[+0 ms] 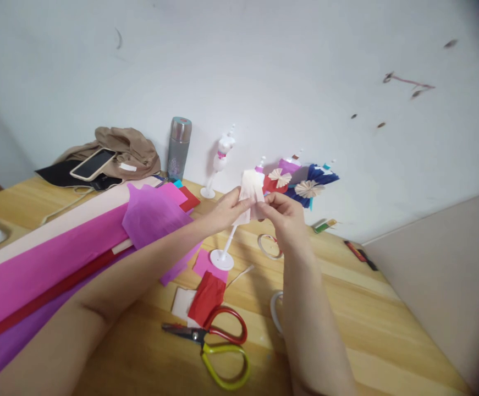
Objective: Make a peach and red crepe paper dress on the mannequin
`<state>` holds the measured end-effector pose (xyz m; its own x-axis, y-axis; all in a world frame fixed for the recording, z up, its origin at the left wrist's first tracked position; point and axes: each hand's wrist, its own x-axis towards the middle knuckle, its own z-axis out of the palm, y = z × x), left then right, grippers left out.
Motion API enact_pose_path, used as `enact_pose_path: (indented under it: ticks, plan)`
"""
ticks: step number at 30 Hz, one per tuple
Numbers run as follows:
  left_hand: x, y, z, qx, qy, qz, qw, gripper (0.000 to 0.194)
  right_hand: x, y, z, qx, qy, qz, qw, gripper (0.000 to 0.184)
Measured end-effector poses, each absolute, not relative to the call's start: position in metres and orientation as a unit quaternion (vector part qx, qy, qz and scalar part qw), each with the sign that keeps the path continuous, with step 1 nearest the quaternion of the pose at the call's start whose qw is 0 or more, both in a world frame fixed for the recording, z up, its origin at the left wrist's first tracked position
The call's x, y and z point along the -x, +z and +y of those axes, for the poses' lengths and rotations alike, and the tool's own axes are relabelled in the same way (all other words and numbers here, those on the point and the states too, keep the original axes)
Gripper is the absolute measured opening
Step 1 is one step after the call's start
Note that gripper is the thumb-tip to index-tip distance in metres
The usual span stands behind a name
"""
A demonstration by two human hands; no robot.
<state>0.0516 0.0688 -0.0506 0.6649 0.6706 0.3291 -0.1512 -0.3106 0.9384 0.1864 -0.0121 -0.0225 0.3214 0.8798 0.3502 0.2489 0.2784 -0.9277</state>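
Note:
A small white dress-form mannequin on a stand (223, 259) is in front of me, its torso wrapped in pale pink crepe paper (252, 184). My left hand (227, 212) grips the paper and torso from the left, thumb across the front. From the right, my right hand (284, 214) pinches the paper's edge between thumb and fingers. What lies behind the paper is hidden. Under the stand's base is a magenta paper piece (207, 264). Nearer me lie a red paper piece (208, 297) and open scissors (218, 338) with red and yellow handles.
Against the wall stand a bare mannequin (223, 151), a blue paper dress (321, 179) with a pleated fan, and a grey thermos (179, 146). Long paper sheets (58, 258) cover the left side. A tape roll (270, 246) sits near the right hand. A phone (94, 164) rests on brown cloth.

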Motion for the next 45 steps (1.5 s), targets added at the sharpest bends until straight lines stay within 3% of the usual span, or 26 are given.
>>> enact_pose_path:
  ticks: [8,27,33,38,41,45]
  plan:
    - [-0.049,-0.045,0.066,-0.739,0.356,0.216,0.530,0.026,-0.194,-0.024,-0.013,0.554,0.309,-0.543,0.550,0.024]
    - [-0.039,-0.027,0.050,-0.745,0.338,0.221,0.531,0.013,-0.196,-0.027,-0.010,0.631,0.186,-0.552,0.512,0.031]
    - [-0.049,-0.039,0.058,-0.710,0.362,0.189,0.573,0.015,-0.201,-0.030,-0.009,0.606,0.244,-0.554,0.517,0.035]
    - [-0.058,-0.055,0.071,-0.678,0.362,0.124,0.628,0.024,-0.205,-0.035,-0.004,0.561,0.293,-0.524,0.571,0.025]
    - [-0.057,-0.056,0.075,-0.697,0.372,0.106,0.605,0.032,-0.198,-0.030,-0.006,0.552,0.215,-0.509,0.625,0.021]
    - [-0.051,-0.054,0.076,-0.730,0.354,0.092,0.577,0.038,-0.186,-0.015,-0.019,0.520,0.024,-0.553,0.651,0.013]
